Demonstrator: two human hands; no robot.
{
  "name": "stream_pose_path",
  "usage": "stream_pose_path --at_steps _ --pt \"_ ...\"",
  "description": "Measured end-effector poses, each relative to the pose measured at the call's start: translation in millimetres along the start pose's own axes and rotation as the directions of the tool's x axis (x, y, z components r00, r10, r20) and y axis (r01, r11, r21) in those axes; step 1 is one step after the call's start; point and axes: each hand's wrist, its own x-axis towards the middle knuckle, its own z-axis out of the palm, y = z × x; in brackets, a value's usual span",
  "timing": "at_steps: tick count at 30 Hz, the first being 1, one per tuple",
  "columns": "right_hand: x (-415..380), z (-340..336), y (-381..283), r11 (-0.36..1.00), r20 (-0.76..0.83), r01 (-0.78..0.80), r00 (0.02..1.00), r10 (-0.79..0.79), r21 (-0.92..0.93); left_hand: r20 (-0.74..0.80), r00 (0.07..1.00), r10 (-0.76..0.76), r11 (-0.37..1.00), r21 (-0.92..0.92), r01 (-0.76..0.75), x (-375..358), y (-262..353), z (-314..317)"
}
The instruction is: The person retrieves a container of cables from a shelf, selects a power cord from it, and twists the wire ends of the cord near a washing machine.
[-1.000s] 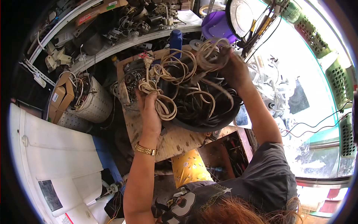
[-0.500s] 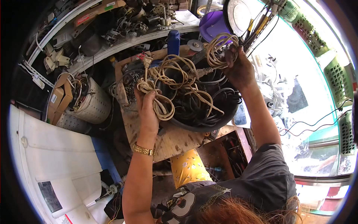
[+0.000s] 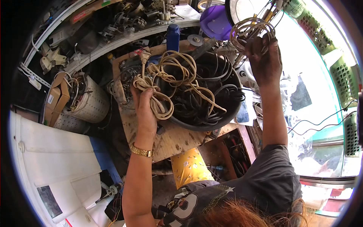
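My left hand (image 3: 146, 109) is closed around a looped beige power cord (image 3: 165, 109); its plug (image 3: 144, 56) sticks up above my fingers. Raised to the upper right, my right hand (image 3: 265, 62) grips a coiled beige cord (image 3: 242, 32), and the fingers partly cover the coil. Between the hands is a round black basin (image 3: 194, 128). It holds tangled black cables (image 3: 223, 94), and more beige cable loops (image 3: 181, 73) lie over its left part, near my left hand.
The basin rests on a stained wooden board (image 3: 170, 145). Behind it stand a blue bottle (image 3: 173, 39) and a purple plastic bowl (image 3: 215, 22). Metal parts fill a shelf (image 3: 151, 30) at the back. At left is a perforated drum (image 3: 90, 100); glass (image 3: 321, 94) borders the right.
My right hand has moved up and to the right with the coiled cord, away from the basin. The left hand keeps its hold, shifted slightly left in view.
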Motion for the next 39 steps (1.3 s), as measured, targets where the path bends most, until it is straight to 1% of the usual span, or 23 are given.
stream_pose_path --at_steps 2,3,5,6,7,8,9,10,12,13,16,17,18,20,21,22,24,25,28,31,34,39 --pt "1.6 -4.5 -5.4 0.993 0.036 -0.035 0.999 0.031 0.113 -0.007 1.0 -0.014 1.0 -0.016 0.014 -1.0 2.0 1.8" --pt "-0.5 -3.6 -6.2 0.993 0.001 -0.057 0.998 0.057 0.103 -0.001 1.0 -0.012 1.0 0.005 0.012 -1.4 1.9 2.1" --pt "-5.4 -8.2 1.0 0.961 -0.045 -0.125 0.989 0.14 0.246 0.011 1.0 -0.004 0.999 0.048 0.003 -2.0 4.4 3.7" --pt "-7.4 -10.5 4.8 0.936 -0.062 -0.154 0.981 0.182 0.317 0.025 0.999 0.026 0.99 0.137 -0.03 -4.7 6.8 6.5" --pt "-8.9 -5.8 8.9 0.94 -0.19 -0.165 0.955 0.227 0.298 0.043 0.997 0.057 0.973 0.223 -0.065 -9.5 11.6 12.7" --pt "-8.4 -9.7 10.5 0.908 -0.151 -0.239 0.94 0.305 0.345 0.061 0.994 0.087 0.946 0.308 -0.102 -11.8 14.5 16.1" --pt "-8.6 -8.2 14.0 0.895 -0.249 -0.24 0.904 0.347 0.377 0.118 0.985 0.129 0.931 0.328 -0.162 -9.6 10.3 14.7" --pt "-8.5 -3.5 16.8 0.881 -0.342 -0.238 0.855 0.39 0.41 0.138 0.982 0.132 0.923 0.344 -0.173 -9.6 10.7 16.8" --pt "-9.0 -13.6 22.9 0.875 -0.237 -0.206 0.913 0.333 0.437 0.18 0.974 0.133 0.908 0.372 -0.193 -11.4 11.5 24.6" --pt "-8.1 -13.4 23.0 0.872 -0.185 -0.19 0.936 0.3 0.451 0.194 0.977 0.087 0.914 0.375 -0.156 -11.2 13.8 27.0" --pt "-5.6 -9.7 22.8 0.885 -0.39 -0.086 0.875 0.286 0.458 0.263 0.945 0.197 0.857 0.422 -0.296 -8.7 4.5 29.6" --pt "-9.7 -19.6 22.7 0.859 -0.107 -0.14 0.97 0.219 0.493 0.259 0.944 0.202 0.844 0.444 -0.302 -7.5 1.6 27.3" --pt "-7.4 -28.0 27.8 0.738 -0.037 -0.142 0.975 0.22 0.66 0.28 0.931 0.233 0.768 0.534 -0.353 -6.3 -1.1 23.8" --pt "-6.5 -34.4 33.6 0.615 0.096 -0.226 0.966 0.238 0.755 0.339 0.895 0.291 0.583 0.679 -0.447 -3.5 -5.4 19.7" --pt "-8.2 -37.4 35.7 0.605 0.12 -0.249 0.962 0.245 0.756 0.347 0.887 0.304 0.539 0.705 -0.461 -3.5 -7.4 20.3" --pt "-8.7 -32.7 38.5 0.595 0.157 -0.25 0.966 0.204 0.764 0.342 0.892 0.297 0.519 0.726 -0.451 -4.8 -7.5 22.5" --pt "-9.9 -24.8 38.9 0.567 0.168 -0.259 0.963 0.209 0.782 0.32 0.904 0.282 0.473 0.774 -0.422 -8.7 -7.1 25.7" --pt "-9.0 -22.5 39.5 0.58 0.177 -0.26 0.964 0.198 0.772 0.306 0.912 0.275 0.49 0.771 -0.406 -10.9 -7.2 27.6" --pt "-8.9 -17.5 37.9 0.563 0.204 -0.296 0.953 0.222 0.771 0.313 0.904 0.293 0.497 0.758 -0.423 -11.7 -10.3 27.7" --pt "-8.6 -12.1 38.8 0.603 0.233 -0.306 0.952 0.198 0.737 0.359 0.87 0.337 0.435 0.76 -0.482 -12.7 -9.8 28.1" --pt "-6.3 -10.7 39.5 0.608 0.241 -0.308 0.951 0.193 0.731 0.397 0.843 0.362 0.366 0.772 -0.52 -12.8 -8.1 28.3" --pt "-4.7 -3.8 38.6 0.583 0.236 -0.305 0.952 0.194 0.753 0.356 0.878 0.32 0.398 0.79 -0.466 -13.7 -9.9 26.8"
